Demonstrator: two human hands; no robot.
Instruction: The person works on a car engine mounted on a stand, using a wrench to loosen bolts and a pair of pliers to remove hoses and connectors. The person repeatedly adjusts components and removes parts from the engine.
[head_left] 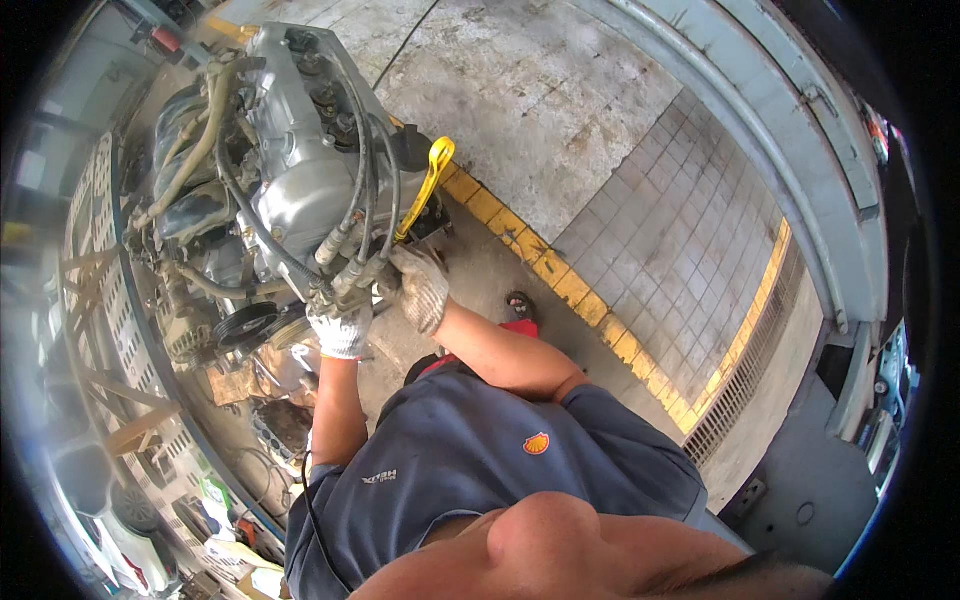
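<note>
A silver engine (pixel 300 180) stands in front of me, tilted in the view. Several dark hoses (pixel 372 185) run down its near side to a cluster of metal fittings (pixel 345 275). My left hand (pixel 342 332), in a white knit glove, is closed around the lower end of that cluster. Just to its right, my right hand (pixel 422 290), in a dirtier glove, has its fingers curled in against the fittings. Both sets of fingertips are partly hidden by the metal. A yellow looped handle (pixel 428 185) sticks up beyond my right hand.
A black pulley (pixel 245 325) sits left of my hands. A perforated metal panel (pixel 150 350) borders the left side. Yellow painted lines (pixel 560 275) cross the floor, with a drain grate (pixel 745 385) on the right. A grey metal frame (pixel 800 150) curves along the far right.
</note>
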